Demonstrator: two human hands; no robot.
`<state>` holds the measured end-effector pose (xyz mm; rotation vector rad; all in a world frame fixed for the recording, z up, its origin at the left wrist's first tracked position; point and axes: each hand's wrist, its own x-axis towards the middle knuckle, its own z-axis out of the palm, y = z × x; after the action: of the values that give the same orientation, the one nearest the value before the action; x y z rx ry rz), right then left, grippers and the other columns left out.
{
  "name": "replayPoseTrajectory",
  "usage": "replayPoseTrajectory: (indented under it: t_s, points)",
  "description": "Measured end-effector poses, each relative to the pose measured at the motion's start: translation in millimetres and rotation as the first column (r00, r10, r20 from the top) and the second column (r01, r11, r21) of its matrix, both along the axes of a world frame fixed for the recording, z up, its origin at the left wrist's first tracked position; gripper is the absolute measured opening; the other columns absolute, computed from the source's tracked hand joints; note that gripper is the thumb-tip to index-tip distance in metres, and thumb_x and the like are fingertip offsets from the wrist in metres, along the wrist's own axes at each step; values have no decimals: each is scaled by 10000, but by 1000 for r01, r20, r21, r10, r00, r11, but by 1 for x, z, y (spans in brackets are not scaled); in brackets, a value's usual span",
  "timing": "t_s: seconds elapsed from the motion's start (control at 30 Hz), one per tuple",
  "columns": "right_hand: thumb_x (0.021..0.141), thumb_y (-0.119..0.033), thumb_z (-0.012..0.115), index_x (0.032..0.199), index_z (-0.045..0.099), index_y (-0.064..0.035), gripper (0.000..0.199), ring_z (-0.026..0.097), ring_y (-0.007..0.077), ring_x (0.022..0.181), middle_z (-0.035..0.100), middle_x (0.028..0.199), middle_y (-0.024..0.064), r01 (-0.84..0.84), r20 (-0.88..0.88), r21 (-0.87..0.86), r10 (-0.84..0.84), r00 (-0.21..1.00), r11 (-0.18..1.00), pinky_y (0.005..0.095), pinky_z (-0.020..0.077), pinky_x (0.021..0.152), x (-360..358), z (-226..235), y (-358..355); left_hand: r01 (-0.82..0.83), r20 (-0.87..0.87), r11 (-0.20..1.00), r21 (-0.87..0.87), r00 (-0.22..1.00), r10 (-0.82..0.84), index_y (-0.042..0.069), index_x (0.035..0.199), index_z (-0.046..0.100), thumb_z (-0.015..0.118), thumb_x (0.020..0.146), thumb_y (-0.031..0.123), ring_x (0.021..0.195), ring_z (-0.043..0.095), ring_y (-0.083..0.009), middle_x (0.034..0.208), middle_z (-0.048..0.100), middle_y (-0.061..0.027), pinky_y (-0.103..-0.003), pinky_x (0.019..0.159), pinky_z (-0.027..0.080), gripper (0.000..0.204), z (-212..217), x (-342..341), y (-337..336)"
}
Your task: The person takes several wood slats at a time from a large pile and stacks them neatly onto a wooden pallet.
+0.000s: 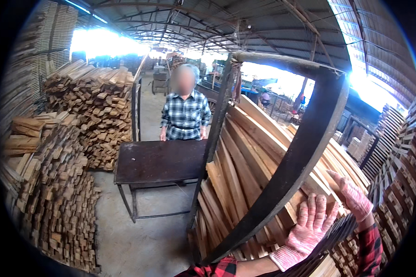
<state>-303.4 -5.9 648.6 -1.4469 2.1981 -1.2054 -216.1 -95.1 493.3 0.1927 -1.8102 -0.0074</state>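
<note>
Both my hands wear pink-and-white knit gloves and rest at the near end of a stack of wooden boards [245, 171] at the right. My left hand [306, 231] lies with its fingers stretched out and slightly apart against the boards. Just to its right, my right hand [354, 197] reaches over the pile's edge, fingers extended and the thumb side toward the wood. Neither hand is closed round a board. A dark frame [305, 134] stands around the stack, its near post rising left of my hands. The boards lean at a slant inside it.
A dark-topped table [162, 159] on metal legs stands ahead. Behind it a person in a checked shirt [186, 115] faces me, hands by the table edge. Tall piles of cut wood [60, 184] line the left; more stacked wood [397, 194] rises at the right.
</note>
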Motion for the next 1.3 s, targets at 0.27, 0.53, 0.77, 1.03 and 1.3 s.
replayPoseTrajectory:
  t_s: [0.27,0.53,0.77,1.03,1.3]
  points:
    - [876,-639,687,1565,223,65,1089,355,336,1465,369,1564,277,78,-12,327,-79,997,942,385,296,1200,-13,21,-31,118,145,991,-65,984,-107,51,1544,333,444,1003,172,1283,489,-575,1428,400,-405,-655,1046,423,565,10,18,-7]
    - [853,-725,642,1548,181,126,1191,261,364,1506,276,1587,329,22,-67,323,-1,998,946,410,223,1233,4,28,-41,77,144,991,-106,988,-61,-36,1470,386,509,985,186,1237,484,-636,1355,426,-461,-716,1012,406,547,17,23,-8]
    - [765,-879,565,1525,382,28,1198,351,334,1471,383,1563,266,8,-7,361,-6,1000,933,410,291,1207,-12,37,-30,-62,178,996,-60,981,72,-28,1527,253,457,976,111,1341,373,-641,1472,290,-476,-743,1093,296,604,20,-5,13]
    - [764,-913,507,1548,324,32,1242,354,341,1470,368,1570,271,42,-121,354,1,993,934,418,311,1195,-14,17,0,-49,59,996,-75,997,53,-28,1504,309,477,936,99,1363,267,-684,1493,234,-463,-756,1098,262,606,6,0,35]
    - [940,-694,542,1540,351,2,938,403,270,1428,425,1544,194,-28,74,313,5,997,949,371,316,1188,-13,-26,102,282,86,958,-58,957,-277,184,1409,562,683,853,209,1401,305,-578,1506,380,-255,-680,1028,417,569,9,40,118]
